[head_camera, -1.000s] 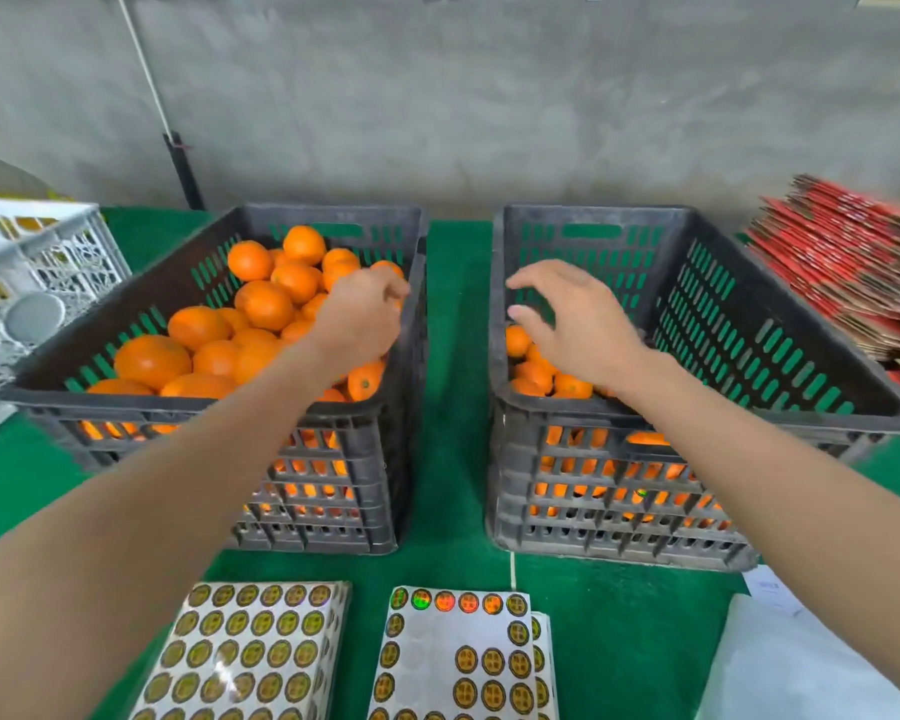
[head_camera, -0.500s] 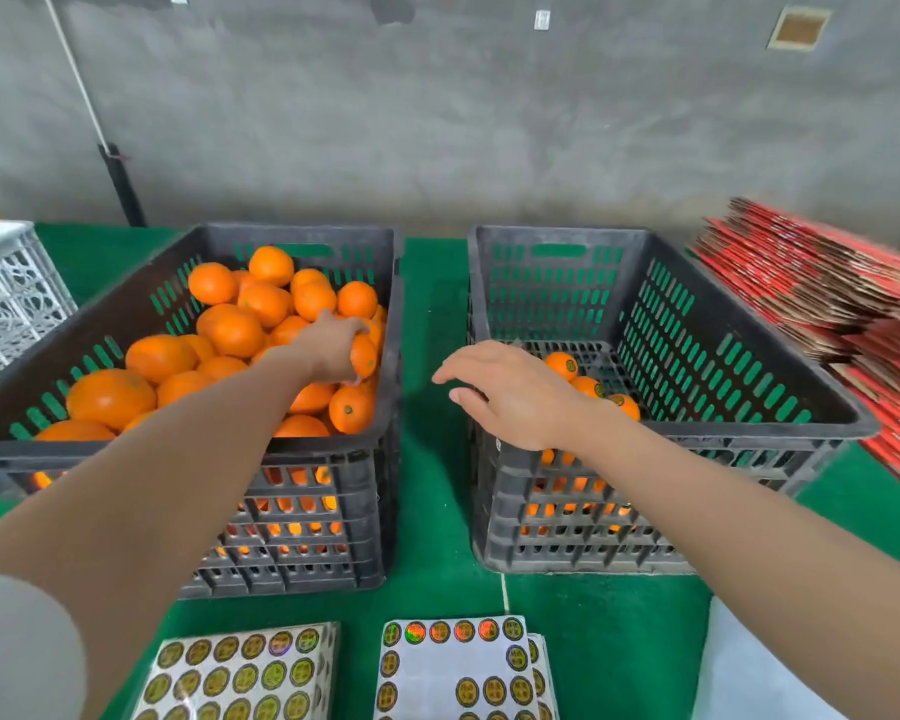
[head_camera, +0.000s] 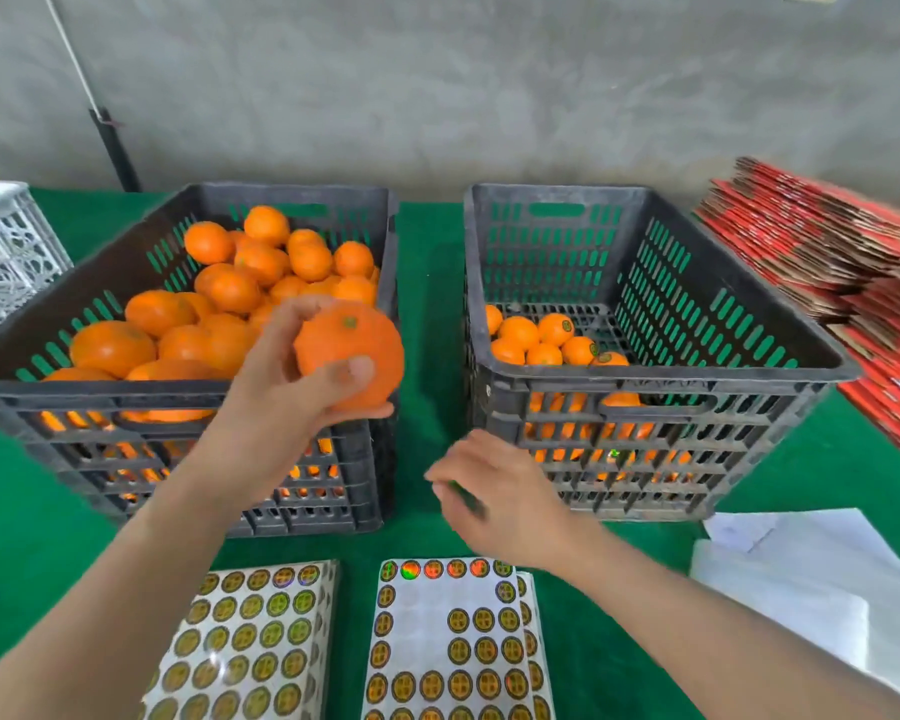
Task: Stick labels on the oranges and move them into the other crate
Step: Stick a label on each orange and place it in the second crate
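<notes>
Oranges (head_camera: 261, 283) are heaped in the left crate (head_camera: 188, 402) on a green table (head_camera: 427, 283), seen from the head camera — the only view. One orange (head_camera: 352, 356) is held above that crate's near right corner by the left hand (head_camera: 281, 387); the thumb and fingers are curled around it, with the stem end turned up toward the camera. No label can be seen on it.

Lower and to the right, the right hand (head_camera: 494, 496) hangs over the table between the crates and the label sheets, blurred by motion. Its fingertips appear drawn together, but whether a label is pinched cannot be told. The partly used label sheet (head_camera: 453, 641) lies just below this hand, so the right hand is plainly the nearer one to the labels; a fuller sheet (head_camera: 245, 641) lies beside it to the left. The held orange sits up and to the left of the right hand — that gap is judged to be what the labelling move turns on.

A few labelled oranges (head_camera: 552, 340) rest in the right crate (head_camera: 645, 407).

Half a second ago the left hand was down among the fruit in the left crate, and the right hand was higher, at the near left corner of the right crate. Since then the orange has been lifted clear and the right hand lowered toward the sheets.
</notes>
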### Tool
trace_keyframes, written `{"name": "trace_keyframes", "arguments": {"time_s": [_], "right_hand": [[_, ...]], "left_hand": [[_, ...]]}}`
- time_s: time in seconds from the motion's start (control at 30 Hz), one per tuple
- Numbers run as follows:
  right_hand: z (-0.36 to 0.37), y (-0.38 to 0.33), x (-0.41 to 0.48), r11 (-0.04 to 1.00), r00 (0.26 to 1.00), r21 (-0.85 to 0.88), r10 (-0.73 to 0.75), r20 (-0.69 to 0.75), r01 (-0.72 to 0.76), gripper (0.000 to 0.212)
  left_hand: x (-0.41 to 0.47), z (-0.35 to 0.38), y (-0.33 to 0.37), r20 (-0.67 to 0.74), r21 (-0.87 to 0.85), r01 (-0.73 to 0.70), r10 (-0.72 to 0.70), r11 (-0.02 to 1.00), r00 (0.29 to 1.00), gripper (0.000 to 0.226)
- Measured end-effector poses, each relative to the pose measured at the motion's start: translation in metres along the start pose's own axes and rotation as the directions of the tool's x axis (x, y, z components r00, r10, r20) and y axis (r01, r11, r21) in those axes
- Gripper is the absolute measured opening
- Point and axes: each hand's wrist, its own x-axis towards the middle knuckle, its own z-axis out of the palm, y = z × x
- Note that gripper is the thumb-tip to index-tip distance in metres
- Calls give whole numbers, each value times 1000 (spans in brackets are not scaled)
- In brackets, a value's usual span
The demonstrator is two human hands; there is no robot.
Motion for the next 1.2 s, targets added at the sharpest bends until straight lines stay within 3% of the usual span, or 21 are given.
{"name": "trace_keyframes", "arguments": {"time_s": [0.03, 0.1, 0.13, 0.17, 0.2, 0.37, 0.47, 0.63, 0.83, 0.93, 1.13, 1.2], "right_hand": [[14, 1, -21, 983, 962, -21, 184, 201, -184, 20], [39, 13, -53, 846, 661, -267, 529, 532, -462, 41], [47, 19, -64, 790, 536, -390, 609, 585, -473, 49], [53, 22, -70, 754, 460, -474, 654, 600, -454, 54], [57, 24, -73, 738, 436, -514, 673, 597, -437, 54], [60, 27, -77, 747, 561, -371, 662, 498, -551, 29], [51, 27, -78, 769, 646, -206, 625, 438, -605, 23], [42, 25, -80, 755, 663, -108, 627, 410, -647, 28], [40, 26, -89, 747, 718, -48, 653, 240, -663, 13], [31, 28, -79, 677, 673, 114, 670, 313, -727, 12], [18, 38, -69, 575, 630, 256, 709, 318, -777, 15], [19, 37, -67, 553, 614, 267, 717, 330, -789, 12]], "left_hand": [[-16, 2, -13, -3, 9, 68, -68, 998, 998, 42], [-41, 5, -44, -44, 18, 266, -265, 964, 963, 49], [-51, 7, -60, -60, 2, 382, -382, 924, 922, 56], [-59, 9, -74, -69, -18, 490, -490, 872, 869, 65], [-66, 10, -87, -81, -27, 569, -570, 822, 818, 73], [-84, 7, -131, -259, 36, 714, -683, 700, 683, 73], [-82, 8, -132, -298, 163, 709, -650, 687, 699, 55], [-62, 17, -131, -160, 168, 653, -634, 738, 757, 27], [-57, 11, -139, -149, 116, 676, -660, 727, 736, 120], [-59, 8, -142, -117, 126, 674, -664, 728, 738, 118], [-68, 0, -146, -31, 17, 658, -658, 753, 753, 112], [-69, 1, -146, -20, 30, 678, -678, 734, 735, 121]]}}
